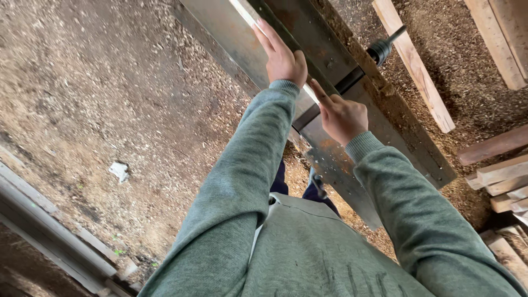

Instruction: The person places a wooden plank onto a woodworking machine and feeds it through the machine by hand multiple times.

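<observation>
a pale wooden strip (250, 16) is being pressed onto the metal machine table (330, 148) by the flat, released left hand (283, 55); the right hand (342, 115), half-clenched, is being rested just behind it, planing seemingly unfinished.

A sawmill or woodworking yard: sawdust-covered ground (99, 99), stacked timber planks (503, 176) and a long rusty metal machine bed (330, 49)

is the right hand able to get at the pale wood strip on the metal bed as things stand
Probably yes: the right hand already rests at the pale wood strip on the metal bed, beside the left hand, with nothing between.
</observation>
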